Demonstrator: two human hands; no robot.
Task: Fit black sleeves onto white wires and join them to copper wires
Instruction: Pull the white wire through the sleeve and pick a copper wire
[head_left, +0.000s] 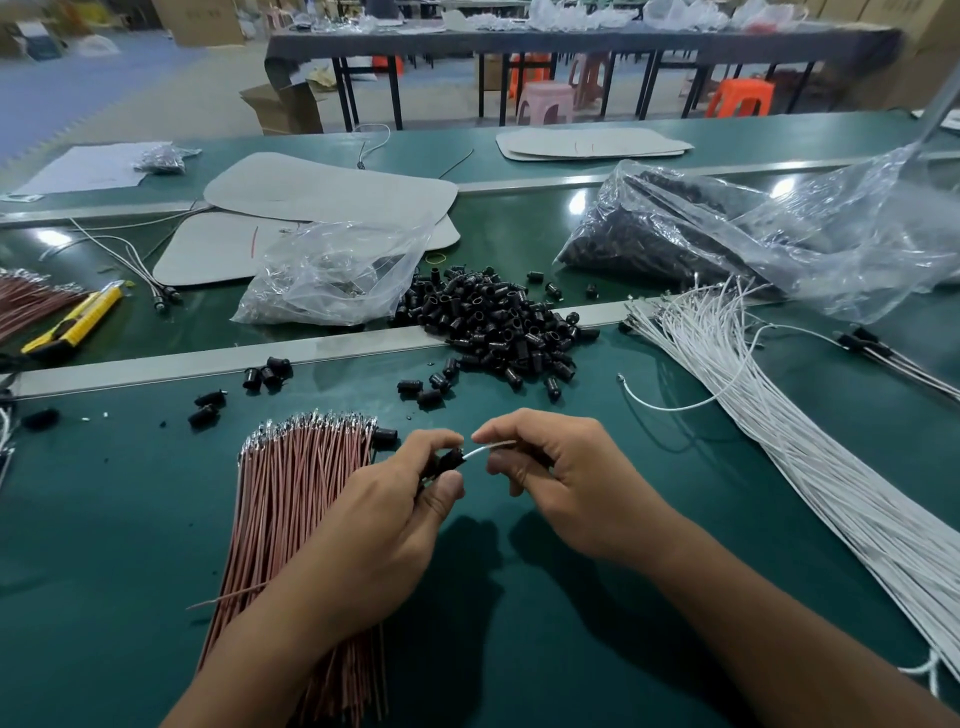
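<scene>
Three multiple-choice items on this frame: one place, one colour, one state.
1. The white wire bundle lies: A on the table's right side; B on its left side; C in a bag.
2. The knife is: A red; B yellow; C blue.
3. The left hand: A lies flat; B grips a sleeve; C holds the knife.
Key: 1 A, it fans along the right; 2 B, its body is yellow; 3 B, it curls round the sleeve while the right hand pinches a wire.
</scene>
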